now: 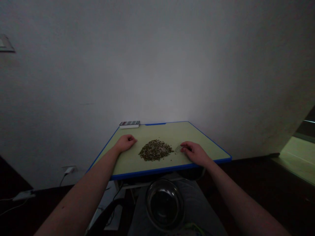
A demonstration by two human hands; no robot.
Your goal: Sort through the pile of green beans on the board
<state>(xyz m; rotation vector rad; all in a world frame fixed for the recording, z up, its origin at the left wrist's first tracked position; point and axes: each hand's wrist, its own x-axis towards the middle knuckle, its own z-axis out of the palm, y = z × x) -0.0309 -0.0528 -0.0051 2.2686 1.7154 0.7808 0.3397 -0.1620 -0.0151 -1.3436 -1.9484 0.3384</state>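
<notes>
A heap of small greenish-brown, bean-like grains (156,150) lies in the middle of the light yellow-green table (169,130). To the left of the heap, my left hand (125,143) rests on the tabletop, its fingers curled in and nothing visible in them. On the other side, my right hand (194,152) grips a clear, curved, cup-like piece (178,149) between thumb and fingers. That see-through piece is faint, and its exact kind cannot be made out. It sits close to the heap's right edge, where a few loose grains lie.
A shiny metal bowl (164,205) rests on my lap below the table's blue front edge. At the back left corner stands a flat white box with a dark patterned top (129,124). A grey wall (157,65) rises behind. Cables and a plug (70,170) are at the left.
</notes>
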